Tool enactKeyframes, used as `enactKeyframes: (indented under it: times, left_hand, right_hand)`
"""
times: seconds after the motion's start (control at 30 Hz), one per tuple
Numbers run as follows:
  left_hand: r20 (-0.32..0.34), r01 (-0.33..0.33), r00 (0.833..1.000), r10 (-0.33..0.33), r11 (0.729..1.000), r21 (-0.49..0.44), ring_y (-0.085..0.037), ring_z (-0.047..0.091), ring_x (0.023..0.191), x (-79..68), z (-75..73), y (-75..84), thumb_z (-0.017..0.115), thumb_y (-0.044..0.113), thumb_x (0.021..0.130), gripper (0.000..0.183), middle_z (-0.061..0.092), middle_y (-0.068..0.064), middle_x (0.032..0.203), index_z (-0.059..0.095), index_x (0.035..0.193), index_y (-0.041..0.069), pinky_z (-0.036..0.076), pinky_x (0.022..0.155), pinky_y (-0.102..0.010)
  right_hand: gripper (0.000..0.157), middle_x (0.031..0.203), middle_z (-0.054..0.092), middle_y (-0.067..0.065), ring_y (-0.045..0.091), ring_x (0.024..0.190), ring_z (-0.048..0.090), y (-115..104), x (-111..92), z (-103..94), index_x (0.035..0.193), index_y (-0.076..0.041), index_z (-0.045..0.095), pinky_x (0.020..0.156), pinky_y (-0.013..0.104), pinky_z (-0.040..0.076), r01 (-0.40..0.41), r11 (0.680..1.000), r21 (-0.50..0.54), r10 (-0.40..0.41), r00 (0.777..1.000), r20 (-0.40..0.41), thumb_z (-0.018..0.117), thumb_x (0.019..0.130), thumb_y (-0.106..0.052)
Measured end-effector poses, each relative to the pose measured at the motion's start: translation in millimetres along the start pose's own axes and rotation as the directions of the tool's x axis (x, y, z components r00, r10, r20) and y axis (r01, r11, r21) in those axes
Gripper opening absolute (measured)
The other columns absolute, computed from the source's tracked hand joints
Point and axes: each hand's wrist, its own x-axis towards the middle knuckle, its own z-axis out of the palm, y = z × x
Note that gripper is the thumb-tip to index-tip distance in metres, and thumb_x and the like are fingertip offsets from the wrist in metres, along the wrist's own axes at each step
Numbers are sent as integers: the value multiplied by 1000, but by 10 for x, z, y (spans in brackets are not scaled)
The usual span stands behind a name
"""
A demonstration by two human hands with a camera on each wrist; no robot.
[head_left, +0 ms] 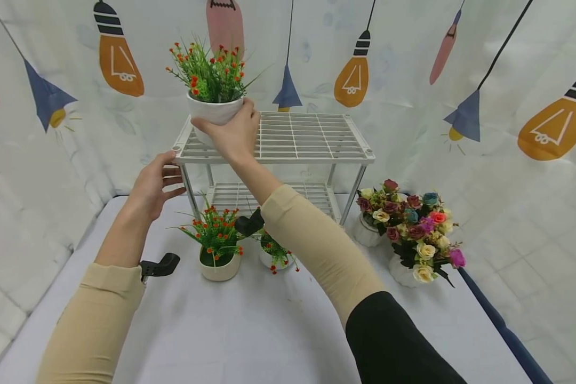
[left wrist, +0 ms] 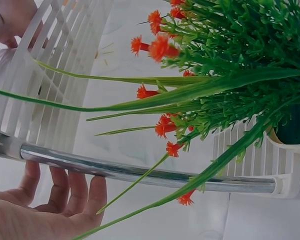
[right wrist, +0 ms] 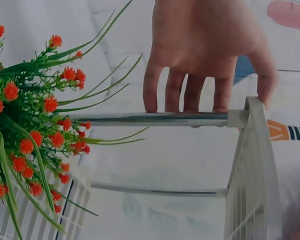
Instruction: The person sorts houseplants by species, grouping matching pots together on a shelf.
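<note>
My right hand [head_left: 232, 130] grips a white flowerpot [head_left: 216, 113] of green grass and small orange-red flowers, thumb across its front, at the left end of the white rack's top shelf [head_left: 293, 138]. In the left wrist view, the fingers of that hand [left wrist: 12, 20] show beyond the slats. My left hand [head_left: 149, 184] is at the rack's front left corner. Its fingertips touch the metal post [left wrist: 140, 172], fingers fairly straight, and the thumb lies by the shelf edge in the right wrist view. Below stands a cream pot of similar orange-red flowers [head_left: 220, 269].
A white pot with orange-red flowers [head_left: 276, 250] stands before the lower shelf [head_left: 307, 192], partly behind my right arm. Two white pots of roses [head_left: 365, 232] [head_left: 405, 269] stand right of the rack on the white tablecloth [head_left: 249, 330]. A patterned curtain [head_left: 403, 58] hangs behind.
</note>
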Motion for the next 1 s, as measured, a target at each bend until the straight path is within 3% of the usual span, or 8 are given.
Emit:
enactKeyframes:
  times: [0.23, 0.43, 0.63, 0.8, 1.0]
  left_hand:
    - [-13, 9, 1000, -9, 1000, 10, -19, 50, 108, 7, 21, 1, 45, 56, 105, 40, 44, -5, 120, 53, 125, 21, 38, 104, -51]
    - [-5, 19, 1000, -19, 1000, 3, -19, 50, 107, 10, 17, -18, 44, 54, 106, 37, 44, -4, 119, 53, 122, 22, 38, 104, -51]
    - [-14, 14, 1000, -14, 1000, 19, -19, 50, 107, 3, 13, -15, 44, 56, 105, 39, 45, -4, 119, 53, 123, 23, 39, 104, -51]
    - [-15, 13, 1000, -13, 1000, 18, -19, 50, 107, 0, 5, -9, 45, 57, 105, 42, 45, -4, 119, 53, 125, 20, 40, 104, -50]
    - [-25, 12, 1000, -11, 1000, 22, -19, 50, 108, 7, 7, 4, 46, 57, 104, 45, 45, -4, 119, 54, 126, 18, 42, 101, -47]
  right_hand:
    - [117, 155, 34, -2, 11, 135, 39, 3, 35, 15, 162, -20, 17, 106, 26, 40, 13, 989, -145, -9, 1000, 26, 82, 77, -66]
    - [120, 160, 30, 4, 14, 140, 37, 33, -24, -40, 163, -15, 13, 109, 27, 39, 32, 988, -152, -20, 997, 79, 82, 78, -63]
    - [112, 162, 28, 2, 13, 142, 35, 44, -150, -212, 163, -15, 16, 109, 27, 38, 56, 998, -6, -55, 992, 112, 84, 82, -54]
    - [105, 160, 32, 2, 11, 141, 35, 98, -304, -394, 162, -14, 19, 108, 27, 39, 91, 983, 160, -113, 984, 136, 85, 85, -43]
    - [97, 156, 33, -2, 10, 138, 35, 155, -450, -630, 159, -13, 25, 106, 26, 39, 165, 961, 223, -201, 969, 147, 85, 87, -38]
